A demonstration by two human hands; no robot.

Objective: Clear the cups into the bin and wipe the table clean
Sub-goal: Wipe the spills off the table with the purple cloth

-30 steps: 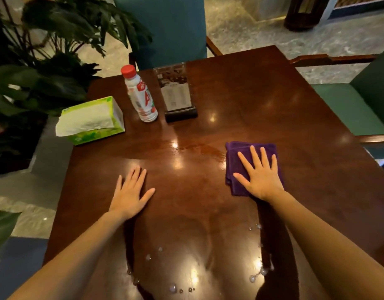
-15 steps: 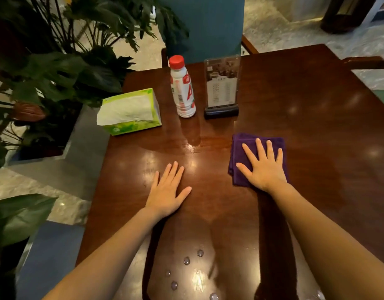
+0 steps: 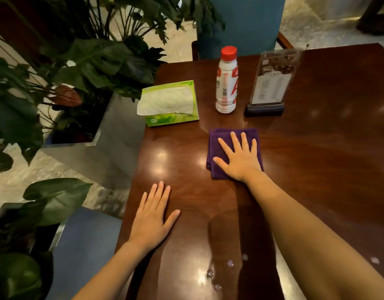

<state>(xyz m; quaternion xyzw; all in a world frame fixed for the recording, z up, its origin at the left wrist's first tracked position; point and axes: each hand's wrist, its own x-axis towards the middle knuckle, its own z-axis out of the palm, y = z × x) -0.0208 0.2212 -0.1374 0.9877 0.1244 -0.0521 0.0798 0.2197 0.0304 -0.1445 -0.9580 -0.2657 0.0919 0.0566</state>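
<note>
A folded purple cloth (image 3: 216,144) lies on the dark wooden table (image 3: 316,161), just in front of the bottle and menu stand. My right hand (image 3: 238,158) presses flat on the cloth with fingers spread. My left hand (image 3: 153,217) rests flat on the bare wood near the table's left edge, fingers straight. Several water drops (image 3: 221,271) sit on the table close to me, between my forearms. No cups or bin are in view.
A green tissue box (image 3: 170,103) sits at the table's left edge. Behind the cloth stand a red-capped white bottle (image 3: 226,81) and an acrylic menu stand (image 3: 271,83). Potted plants (image 3: 63,79) crowd the left side. A blue chair (image 3: 243,24) stands beyond the table.
My right hand has slid the cloth leftward and farther away, toward the bottle. My left hand stays flat on the table. The view has swung left, showing more plants.
</note>
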